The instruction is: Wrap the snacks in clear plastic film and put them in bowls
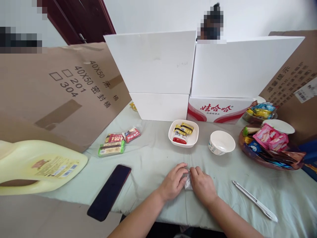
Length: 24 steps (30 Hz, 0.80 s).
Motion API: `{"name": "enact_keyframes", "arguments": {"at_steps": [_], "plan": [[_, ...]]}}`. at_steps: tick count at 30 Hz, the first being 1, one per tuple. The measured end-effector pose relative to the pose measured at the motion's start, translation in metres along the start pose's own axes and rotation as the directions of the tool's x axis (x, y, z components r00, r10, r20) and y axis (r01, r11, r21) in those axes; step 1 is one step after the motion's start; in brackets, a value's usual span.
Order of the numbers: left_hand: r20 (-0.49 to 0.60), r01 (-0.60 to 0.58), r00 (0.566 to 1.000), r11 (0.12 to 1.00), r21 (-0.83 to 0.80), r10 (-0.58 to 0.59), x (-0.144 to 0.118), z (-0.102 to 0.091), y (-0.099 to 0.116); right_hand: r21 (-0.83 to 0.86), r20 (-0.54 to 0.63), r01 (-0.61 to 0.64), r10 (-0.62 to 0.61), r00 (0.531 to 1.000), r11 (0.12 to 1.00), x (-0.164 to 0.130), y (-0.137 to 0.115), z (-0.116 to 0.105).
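Observation:
Close to the table's front edge, my left hand (174, 181) and my right hand (202, 185) come together over a small clear plastic wrapper (188, 184). Both hands have their fingers curled in on it, one from each side; whatever it may contain is hidden. Beyond them stands a square white bowl (170, 138) holding yellow and red snack packets (182, 131). To its right is a round white paper bowl (222, 142) with nothing visible inside.
Snack packs (112, 148) and a black phone (109, 191) lie left, near a yellow jug (49, 167). At right are tongs (255, 200) and a basket (264, 162) of snacks. White boxes (158, 62) and cardboard (56, 86) wall the back; a person is behind.

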<state>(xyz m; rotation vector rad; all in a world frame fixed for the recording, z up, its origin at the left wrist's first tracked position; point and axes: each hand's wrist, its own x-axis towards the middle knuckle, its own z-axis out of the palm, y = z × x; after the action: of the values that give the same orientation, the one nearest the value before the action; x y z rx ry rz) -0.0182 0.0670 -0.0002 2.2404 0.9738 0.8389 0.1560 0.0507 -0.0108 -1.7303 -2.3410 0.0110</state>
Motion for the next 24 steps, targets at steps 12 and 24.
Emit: {"name": "enact_keyframes", "arguments": {"at_steps": [12,24], "plan": [[-0.101,0.057,0.994,0.979,0.195,-0.037,0.004,0.009,-0.002,0.049,-0.219,-0.095,0.103,0.97,0.994,-0.003,0.024,-0.013],[-0.137,0.041,0.991,0.976,0.213,-0.012,0.006,0.006,-0.002,0.231,-0.162,0.167,-0.131,0.978,0.959,-0.043,-0.003,0.001]]}}
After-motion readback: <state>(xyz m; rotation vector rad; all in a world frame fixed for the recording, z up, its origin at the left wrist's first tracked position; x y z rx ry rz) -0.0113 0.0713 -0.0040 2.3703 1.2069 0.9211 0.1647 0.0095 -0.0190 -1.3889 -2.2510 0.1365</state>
